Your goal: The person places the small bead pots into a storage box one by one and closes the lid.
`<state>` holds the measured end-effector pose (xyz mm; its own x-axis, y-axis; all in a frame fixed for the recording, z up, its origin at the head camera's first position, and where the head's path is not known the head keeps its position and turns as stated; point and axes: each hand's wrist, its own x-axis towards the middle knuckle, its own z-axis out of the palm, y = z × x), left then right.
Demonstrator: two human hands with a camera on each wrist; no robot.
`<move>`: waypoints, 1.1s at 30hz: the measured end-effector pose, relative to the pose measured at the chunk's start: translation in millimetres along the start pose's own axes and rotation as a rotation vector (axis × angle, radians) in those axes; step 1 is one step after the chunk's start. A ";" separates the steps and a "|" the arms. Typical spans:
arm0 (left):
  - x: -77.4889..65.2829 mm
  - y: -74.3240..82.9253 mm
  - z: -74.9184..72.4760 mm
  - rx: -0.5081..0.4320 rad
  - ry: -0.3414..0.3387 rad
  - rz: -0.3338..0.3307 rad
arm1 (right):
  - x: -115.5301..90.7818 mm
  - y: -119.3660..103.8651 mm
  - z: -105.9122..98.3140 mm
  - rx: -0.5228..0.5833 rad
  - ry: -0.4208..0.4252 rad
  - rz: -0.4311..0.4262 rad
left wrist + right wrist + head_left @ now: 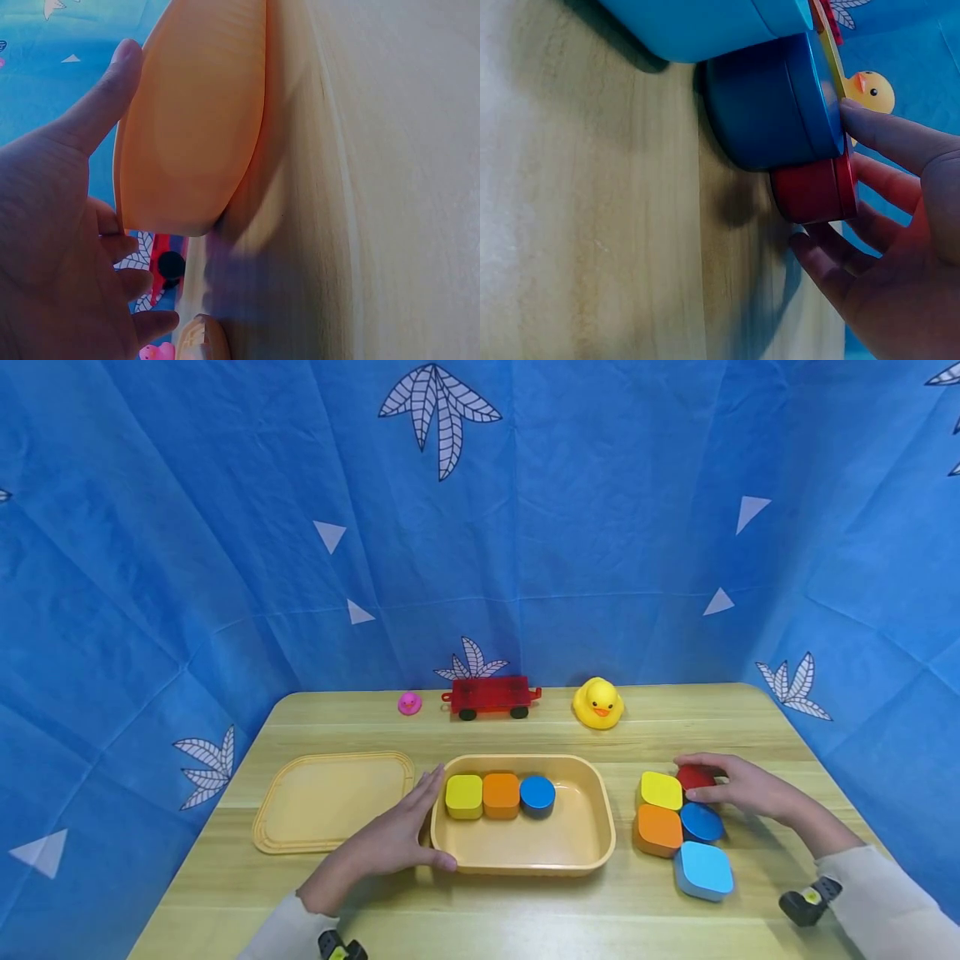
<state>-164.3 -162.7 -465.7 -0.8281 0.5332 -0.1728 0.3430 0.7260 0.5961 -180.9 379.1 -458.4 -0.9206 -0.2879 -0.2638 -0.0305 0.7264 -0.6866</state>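
Observation:
My right hand (pixel 750 787) curls over a small red lidded box (pixel 814 191), its thumb at the near edge and fingers along the far side. Against that box stand a dark blue round box (pixel 701 823) and a yellow box (pixel 662 791). An orange box (pixel 659 832) and a light blue box (pixel 703 871) are nearer me. My left hand (pixel 397 835) spreads round the left corner of a beige tray (pixel 555 852), thumb at its front rim and straight fingers along its left side. In the tray sit a yellow box (pixel 464 797), an orange box (pixel 501 797) and a blue round box (pixel 537 797).
A flat beige lid (pixel 337 802) lies left of the tray, close to my left hand. Along the table's back edge stand a small pink duck (pixel 409 703), a red toy wagon (pixel 491 695) and a yellow duck (pixel 597 703). Behind them hangs a blue patterned cloth (pixel 570 527).

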 end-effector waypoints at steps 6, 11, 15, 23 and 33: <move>0.3 -0.1 0.1 -0.001 -0.006 -0.007 | 2.6 -1.5 -1.3 -0.013 -0.004 -0.002; -0.1 0.5 -0.5 -0.004 -0.005 -0.005 | 2.0 -2.9 -2.5 -0.043 0.012 -0.020; -0.2 1.1 -1.0 -0.002 -0.002 -0.002 | 1.3 -3.8 -4.1 -0.044 0.036 -0.021; -0.7 0.3 -1.0 0.003 0.004 0.012 | 0.7 -11.7 -11.8 -0.032 0.094 -0.042; -0.8 0.0 -1.2 -0.001 0.004 0.013 | -2.4 -49.4 -13.4 -0.061 0.134 -0.090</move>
<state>-164.2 -163.6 -464.6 -0.8255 0.5408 -0.1616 0.3535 0.7186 0.5988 -182.4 352.3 -414.8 -0.9567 -0.2704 -0.1076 -0.1348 0.7392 -0.6598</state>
